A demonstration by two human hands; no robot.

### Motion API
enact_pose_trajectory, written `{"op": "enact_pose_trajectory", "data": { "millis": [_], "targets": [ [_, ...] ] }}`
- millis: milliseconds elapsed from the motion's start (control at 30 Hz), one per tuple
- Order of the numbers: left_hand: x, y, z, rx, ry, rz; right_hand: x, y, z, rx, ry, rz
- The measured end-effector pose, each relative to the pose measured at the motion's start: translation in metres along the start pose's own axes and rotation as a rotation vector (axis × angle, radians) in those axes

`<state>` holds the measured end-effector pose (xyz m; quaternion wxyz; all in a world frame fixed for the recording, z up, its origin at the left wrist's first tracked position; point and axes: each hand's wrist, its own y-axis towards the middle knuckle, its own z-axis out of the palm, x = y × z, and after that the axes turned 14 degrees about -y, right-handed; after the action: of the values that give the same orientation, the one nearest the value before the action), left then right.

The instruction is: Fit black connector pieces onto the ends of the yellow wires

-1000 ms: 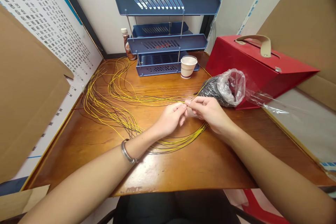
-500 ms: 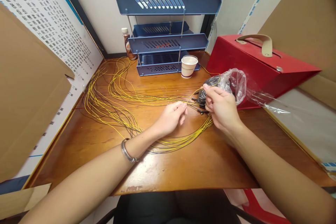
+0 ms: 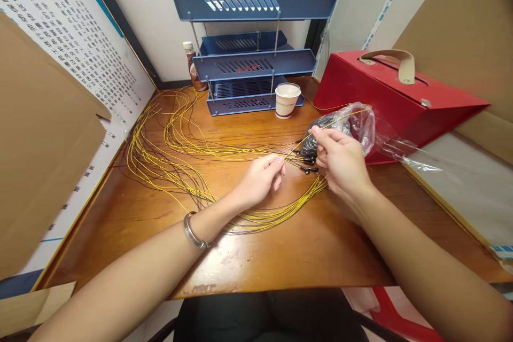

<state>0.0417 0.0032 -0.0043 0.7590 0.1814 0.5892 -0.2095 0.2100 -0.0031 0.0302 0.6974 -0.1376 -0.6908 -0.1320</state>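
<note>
A thin yellow wire (image 3: 295, 145) runs between my two hands above the table. My left hand (image 3: 262, 177) pinches it between thumb and fingertips. My right hand (image 3: 340, 157) is closed on the same wire farther along, and a free length sticks up and right past its fingers. Beneath and to the left lie loose bundles of yellow and dark wires (image 3: 188, 171), spread in loops. Small black connectors (image 3: 308, 169) sit at wire ends between my hands. Just behind my right hand is a clear plastic bag (image 3: 334, 123) with black pieces in it.
A blue tiered tray rack (image 3: 256, 67) stands at the back, with a paper cup (image 3: 287, 100) before it and a brown bottle (image 3: 194, 67) beside it. At right is a red box (image 3: 393, 101) with a beige handle. Cardboard (image 3: 44, 160) flanks the left side.
The wire's free length beyond my right hand now reaches farther right, over the bag, and looks straighter. My hands have barely shifted; both keep their hold.
</note>
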Motion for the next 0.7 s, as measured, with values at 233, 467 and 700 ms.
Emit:
{"op": "enact_pose_trajectory", "data": {
  "millis": [233, 467, 700],
  "targets": [
    [0.0, 0.0, 0.001, -0.002, -0.008, 0.007, 0.0, -0.005, -0.001, 0.192, -0.079, 0.065],
    [0.0, 0.001, 0.0, 0.0, 0.004, 0.019, -0.01, -0.009, 0.005, 0.349, -0.267, -0.014],
    [0.001, 0.001, 0.0, -0.006, -0.058, 0.023, -0.002, -0.004, 0.0, 0.135, -0.113, 0.02]
  ]
}}
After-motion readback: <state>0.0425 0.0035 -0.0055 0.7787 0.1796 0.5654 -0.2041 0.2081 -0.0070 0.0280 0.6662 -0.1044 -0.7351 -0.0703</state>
